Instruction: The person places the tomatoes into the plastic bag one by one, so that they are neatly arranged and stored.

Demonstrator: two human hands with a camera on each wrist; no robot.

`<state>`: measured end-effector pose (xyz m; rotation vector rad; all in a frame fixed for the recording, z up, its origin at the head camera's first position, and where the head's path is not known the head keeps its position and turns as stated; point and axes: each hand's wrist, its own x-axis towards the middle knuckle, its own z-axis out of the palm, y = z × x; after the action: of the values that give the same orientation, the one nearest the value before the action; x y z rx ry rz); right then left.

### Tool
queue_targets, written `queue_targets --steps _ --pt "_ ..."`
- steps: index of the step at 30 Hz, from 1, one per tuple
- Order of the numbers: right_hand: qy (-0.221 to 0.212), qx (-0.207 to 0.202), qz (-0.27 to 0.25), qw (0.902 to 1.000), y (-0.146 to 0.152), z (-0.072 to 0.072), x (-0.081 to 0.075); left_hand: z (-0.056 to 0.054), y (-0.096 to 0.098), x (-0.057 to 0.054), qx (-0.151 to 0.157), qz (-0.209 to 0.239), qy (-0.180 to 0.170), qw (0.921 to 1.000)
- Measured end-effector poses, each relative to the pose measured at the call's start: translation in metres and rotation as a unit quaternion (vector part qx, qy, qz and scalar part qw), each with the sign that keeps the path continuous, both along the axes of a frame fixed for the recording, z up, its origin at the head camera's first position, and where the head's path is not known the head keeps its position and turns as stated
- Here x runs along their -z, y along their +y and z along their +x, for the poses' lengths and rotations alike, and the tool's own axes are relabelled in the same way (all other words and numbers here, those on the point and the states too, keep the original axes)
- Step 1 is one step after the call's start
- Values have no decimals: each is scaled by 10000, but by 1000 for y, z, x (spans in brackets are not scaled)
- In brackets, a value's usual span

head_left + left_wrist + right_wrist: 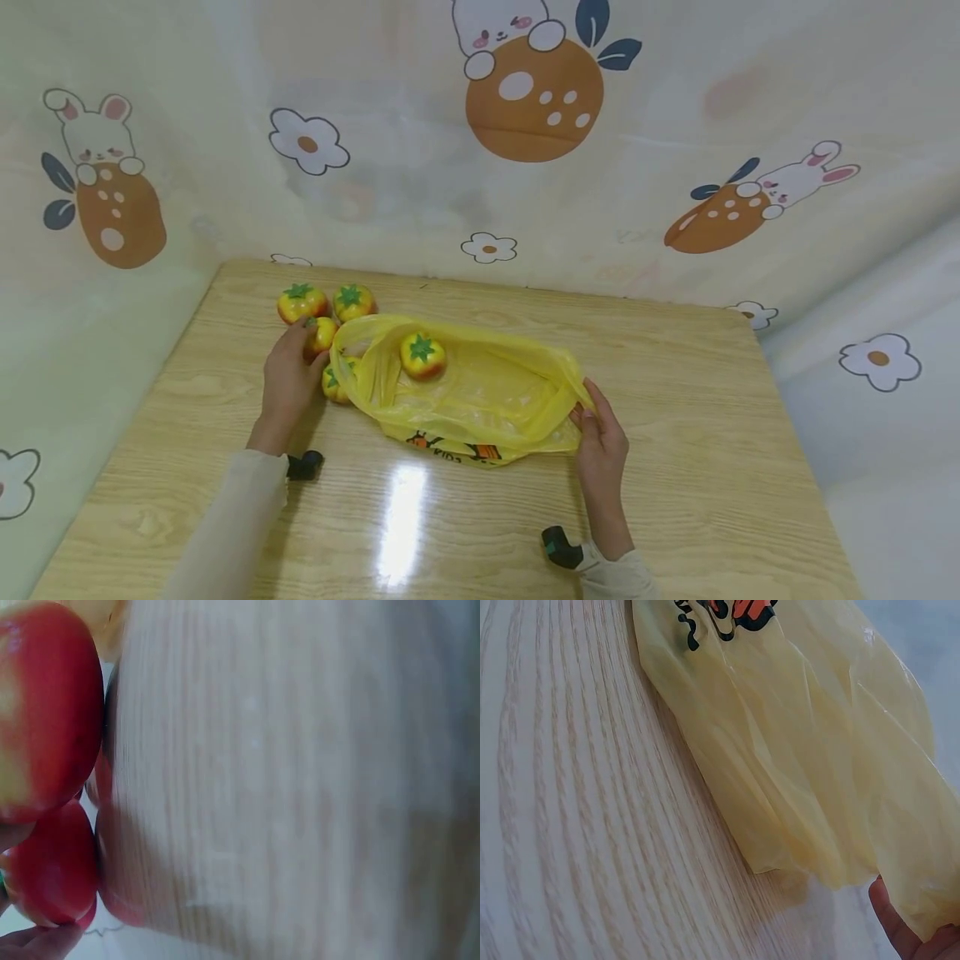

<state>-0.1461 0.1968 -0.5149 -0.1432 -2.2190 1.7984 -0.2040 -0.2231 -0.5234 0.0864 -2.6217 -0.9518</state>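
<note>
My left hand (288, 371) grips a yellow-red persimmon (324, 335) with a green leafy top, at the left end of a yellow plastic bag (480, 429). In the left wrist view, fingertips (52, 941) curl against the gripped persimmon (56, 862), and another persimmon (52, 712) fills the upper left. The bag lies with its mouth spread wide, and one persimmon (423, 357) shows inside it. At the bag's right end, my right hand (603, 450) pinches the rim between thumb and fingers. Its fingertips (889, 911) show against the thin plastic in the right wrist view.
Behind the left hand stand two more persimmons, one at the left (302, 303) and one beside it (354, 302). Another persimmon (335, 382) is partly covered by the bag's left edge. A patterned cloth (405, 200) rises behind the wooden table (690, 400).
</note>
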Motion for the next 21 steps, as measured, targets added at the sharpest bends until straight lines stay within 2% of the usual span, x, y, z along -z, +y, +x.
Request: queue_targets --steps 7,16,21 --pt "-99 -17 -4 9999 -2 1 -1 0 0 -1 -7 103 -127 9999" --pt "-93 -59 19 9999 -2 3 -1 -1 2 -1 -150 120 131 9997" --pt "-159 53 71 9998 -2 4 -1 -4 2 1 -129 154 31 9998"
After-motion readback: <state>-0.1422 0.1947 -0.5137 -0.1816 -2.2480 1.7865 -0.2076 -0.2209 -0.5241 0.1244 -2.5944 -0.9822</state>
